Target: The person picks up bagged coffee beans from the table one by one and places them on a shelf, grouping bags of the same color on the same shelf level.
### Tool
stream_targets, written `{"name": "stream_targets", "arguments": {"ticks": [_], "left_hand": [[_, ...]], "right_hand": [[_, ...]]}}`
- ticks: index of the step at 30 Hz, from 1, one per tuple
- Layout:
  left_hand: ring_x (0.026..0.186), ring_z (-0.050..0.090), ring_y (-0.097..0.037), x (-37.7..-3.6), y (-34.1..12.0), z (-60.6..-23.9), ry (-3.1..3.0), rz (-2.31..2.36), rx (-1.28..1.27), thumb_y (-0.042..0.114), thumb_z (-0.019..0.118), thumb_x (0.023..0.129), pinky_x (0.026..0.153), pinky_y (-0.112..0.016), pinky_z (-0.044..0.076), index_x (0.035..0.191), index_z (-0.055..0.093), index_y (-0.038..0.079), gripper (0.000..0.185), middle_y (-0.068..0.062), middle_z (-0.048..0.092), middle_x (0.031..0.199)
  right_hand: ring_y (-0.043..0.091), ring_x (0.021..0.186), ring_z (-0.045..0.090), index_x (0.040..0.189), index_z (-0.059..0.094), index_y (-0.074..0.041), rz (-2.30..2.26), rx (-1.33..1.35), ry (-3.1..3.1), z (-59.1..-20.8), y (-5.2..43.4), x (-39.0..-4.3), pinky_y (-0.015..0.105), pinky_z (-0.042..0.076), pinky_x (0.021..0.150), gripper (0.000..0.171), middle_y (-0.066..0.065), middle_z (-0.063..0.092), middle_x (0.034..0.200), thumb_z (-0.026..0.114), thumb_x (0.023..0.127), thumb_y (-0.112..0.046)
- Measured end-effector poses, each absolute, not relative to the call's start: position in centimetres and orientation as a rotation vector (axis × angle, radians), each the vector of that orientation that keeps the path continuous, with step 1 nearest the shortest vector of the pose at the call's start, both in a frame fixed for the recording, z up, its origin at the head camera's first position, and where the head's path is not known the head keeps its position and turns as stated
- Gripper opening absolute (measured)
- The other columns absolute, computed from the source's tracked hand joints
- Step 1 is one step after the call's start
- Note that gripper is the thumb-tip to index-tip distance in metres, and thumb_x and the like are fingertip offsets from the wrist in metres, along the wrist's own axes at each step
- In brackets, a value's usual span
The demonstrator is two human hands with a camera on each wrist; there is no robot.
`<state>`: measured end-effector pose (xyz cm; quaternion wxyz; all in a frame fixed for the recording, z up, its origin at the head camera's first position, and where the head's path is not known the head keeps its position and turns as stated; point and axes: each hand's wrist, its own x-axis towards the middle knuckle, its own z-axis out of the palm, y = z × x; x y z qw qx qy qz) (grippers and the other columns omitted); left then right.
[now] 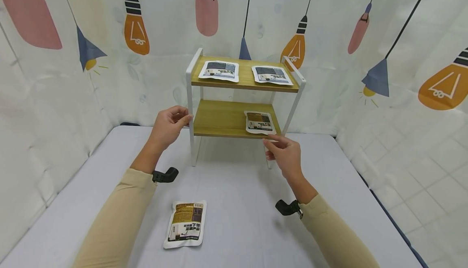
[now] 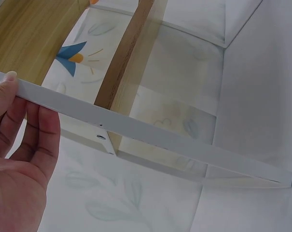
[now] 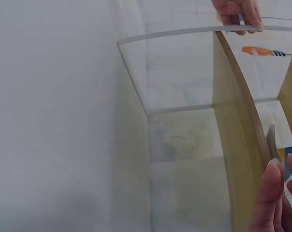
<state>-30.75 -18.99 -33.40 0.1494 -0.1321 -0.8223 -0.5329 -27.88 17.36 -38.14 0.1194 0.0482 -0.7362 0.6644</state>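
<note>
A small two-tier rack (image 1: 241, 135) has white side frames and wood-look boards. My left hand (image 1: 170, 126) grips its left upright; in the left wrist view, the thumb and fingers (image 2: 48, 128) wrap the white bar (image 2: 150, 137). At the lower board's front right edge is my right hand (image 1: 285, 152), with thumb and fingertips right at the near edge of a brown-and-white pouch (image 1: 260, 122). That pouch lies flat on the lower board. From the right wrist, its pale edge (image 3: 271, 137) shows beside the thumb, which meets the board's edge (image 3: 249, 104).
Two blue-and-white pouches (image 1: 219, 71) (image 1: 272, 75) lie on the top board. Another brown-and-white pouch (image 1: 185, 224) lies on the white table (image 1: 234, 219) in front, between my forearms. A printed curtain (image 1: 157, 77) hangs behind the rack and along both sides.
</note>
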Motion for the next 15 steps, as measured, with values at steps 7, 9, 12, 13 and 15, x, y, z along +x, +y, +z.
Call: {"name": "stream_targets", "arguments": {"ticks": [7, 9, 12, 13, 15], "left_hand": [[0.095, 0.068, -0.01, -30.8, -19.0, -33.4, -2.36, -1.535, -0.386, 0.029, 0.066, 0.102, 0.091, -0.023, 0.057, 0.116, 0.067, 0.001, 0.031, -0.016, 0.067, 0.108], [0.094, 0.068, -0.008, -30.8, -19.0, -33.4, -2.358, -1.531, -0.39, 0.028, 0.066, 0.102, 0.088, -0.019, 0.056, 0.116, 0.067, 0.0, 0.031, -0.016, 0.067, 0.108], [0.094, 0.067, -0.008, -30.7, -18.9, -33.3, -2.354, -1.527, -0.391, 0.028, 0.066, 0.101, 0.086, -0.015, 0.055, 0.115, 0.067, 0.0, 0.031, -0.016, 0.067, 0.108], [0.094, 0.068, -0.008, -30.7, -18.9, -33.3, -2.353, -1.526, -0.39, 0.028, 0.066, 0.101, 0.086, -0.016, 0.055, 0.115, 0.068, 0.0, 0.031, -0.016, 0.067, 0.107], [0.094, 0.068, -0.008, -30.7, -18.9, -33.3, -2.355, -1.522, -0.387, 0.028, 0.066, 0.101, 0.087, -0.018, 0.057, 0.115, 0.068, 0.0, 0.031, -0.015, 0.067, 0.108]], "right_hand": [[0.017, 0.07, 0.071, 0.119, 0.076, -0.01, 1.852, 0.156, -2.258, -38.8, 17.2, -26.7, 0.028, 0.063, 0.068, 0.037, 0.011, 0.077, 0.095, 0.084, 0.087, -0.028], [0.019, 0.073, 0.071, 0.119, 0.076, -0.011, 1.835, 0.161, -2.283, -39.0, 17.1, -26.4, 0.027, 0.063, 0.069, 0.038, 0.014, 0.077, 0.098, 0.084, 0.087, -0.029], [0.028, 0.079, 0.073, 0.12, 0.076, -0.012, 1.85, 0.172, -2.291, -39.4, 17.1, -26.0, 0.027, 0.063, 0.071, 0.038, 0.015, 0.077, 0.102, 0.084, 0.087, -0.029], [0.031, 0.081, 0.073, 0.12, 0.076, -0.012, 1.854, 0.175, -2.293, -39.6, 17.1, -25.8, 0.028, 0.063, 0.072, 0.038, 0.015, 0.077, 0.103, 0.084, 0.087, -0.029], [0.035, 0.085, 0.074, 0.12, 0.076, -0.012, 1.867, 0.184, -2.297, -39.9, 17.0, -25.6, 0.028, 0.063, 0.072, 0.039, 0.014, 0.077, 0.105, 0.084, 0.087, -0.03]]}}
